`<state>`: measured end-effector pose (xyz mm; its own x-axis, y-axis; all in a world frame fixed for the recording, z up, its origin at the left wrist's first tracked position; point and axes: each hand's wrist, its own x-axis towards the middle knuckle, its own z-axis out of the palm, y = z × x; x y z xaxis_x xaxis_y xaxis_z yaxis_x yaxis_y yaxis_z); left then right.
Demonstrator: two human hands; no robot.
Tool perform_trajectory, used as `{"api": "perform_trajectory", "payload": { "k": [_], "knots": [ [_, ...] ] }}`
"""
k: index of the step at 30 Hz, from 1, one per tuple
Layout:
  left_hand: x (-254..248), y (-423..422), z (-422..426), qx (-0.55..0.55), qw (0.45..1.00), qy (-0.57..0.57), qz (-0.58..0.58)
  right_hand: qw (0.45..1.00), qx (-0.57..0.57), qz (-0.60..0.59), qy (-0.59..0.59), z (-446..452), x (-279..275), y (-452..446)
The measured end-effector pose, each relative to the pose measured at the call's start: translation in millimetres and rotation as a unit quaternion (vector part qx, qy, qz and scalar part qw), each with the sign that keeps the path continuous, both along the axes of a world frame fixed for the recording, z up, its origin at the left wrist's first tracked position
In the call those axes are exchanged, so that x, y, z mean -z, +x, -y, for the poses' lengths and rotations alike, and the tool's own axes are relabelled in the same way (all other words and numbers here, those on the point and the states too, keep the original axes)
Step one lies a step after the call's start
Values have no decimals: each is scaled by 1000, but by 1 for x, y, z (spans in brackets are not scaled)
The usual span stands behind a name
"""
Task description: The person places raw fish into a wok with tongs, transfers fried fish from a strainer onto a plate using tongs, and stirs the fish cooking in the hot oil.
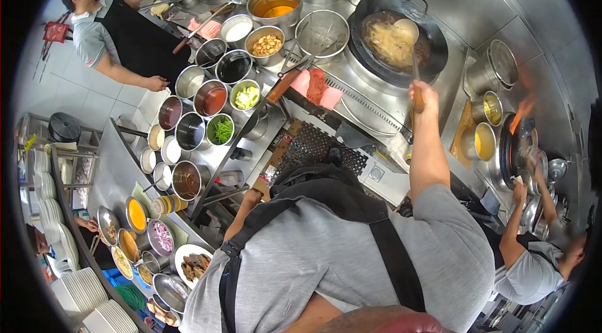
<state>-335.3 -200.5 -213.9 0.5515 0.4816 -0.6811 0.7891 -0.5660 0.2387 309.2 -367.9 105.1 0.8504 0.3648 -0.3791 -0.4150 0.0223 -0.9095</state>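
Observation:
My right hand (425, 96) is closed around the wooden handle of a ladle (407, 31). The ladle's bowl rests in a dark wok (436, 44) on the range, among pale food (387, 44) in brownish liquid. What the food is, I cannot make out. My left hand (253, 197) hangs low beside my body, near the edge of the left counter. Its fingers are mostly hidden from above. A round wire strainer (322, 33) with a wooden handle (283, 86) lies left of the wok.
Pots of sauces and chopped vegetables crowd the left counter (216, 156). A pot of orange liquid (274, 7) stands behind the strainer. One co-worker (135, 38) stands at upper left, another (527, 264) at right beside a flaming wok (517, 138). Folded pink cloths (316, 87) lie along the range's front.

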Motion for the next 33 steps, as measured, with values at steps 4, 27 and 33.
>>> {"api": "perform_trajectory", "payload": {
  "k": [4,27,33],
  "knots": [
    [38,-11,-7,161,985,50,29,999,-28,18,17,-8,-6,0],
    [37,-23,7,82,997,9,1,800,-116,380,-449,2,-52,9],
    [47,-28,7,127,992,23,6,836,-163,362,-379,38,-66,-33]
  ]
}}
